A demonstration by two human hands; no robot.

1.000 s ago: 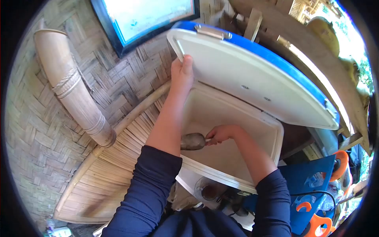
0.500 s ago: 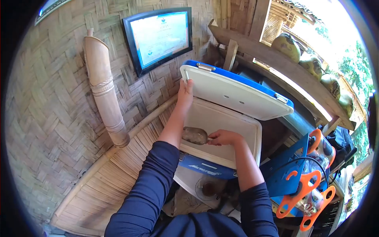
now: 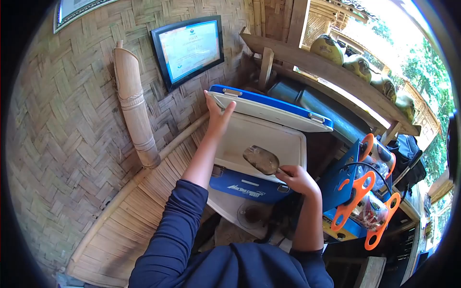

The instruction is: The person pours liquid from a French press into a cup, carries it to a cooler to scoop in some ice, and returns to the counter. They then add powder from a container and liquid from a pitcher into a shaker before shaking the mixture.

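A blue and white cooler box point(image 3: 249, 187) stands in front of me with its lid point(image 3: 276, 111) partly raised. My left hand point(image 3: 219, 113) grips the lid at its left end, thumb on the white underside. In my right hand point(image 3: 301, 180) is the handle of a metal scoop point(image 3: 260, 160). The scoop is over the front rim of the cooler, its bowl pointing left. Whether anything lies in the bowl is hard to make out. The cooler's white inner walls show, but its bottom is hidden.
A glass point(image 3: 252, 214) with brown contents stands on the white surface before the cooler. At right is a blue machine point(image 3: 338, 182) with orange handles point(image 3: 353, 199). Green coconuts point(image 3: 328, 49) line a wooden ledge. A bamboo tube point(image 3: 136, 113) and framed certificate point(image 3: 188, 50) hang on the woven wall.
The scoop has come up and toward me, from inside the cooler to above its front rim. The lid has tilted lower with my left hand still on it.
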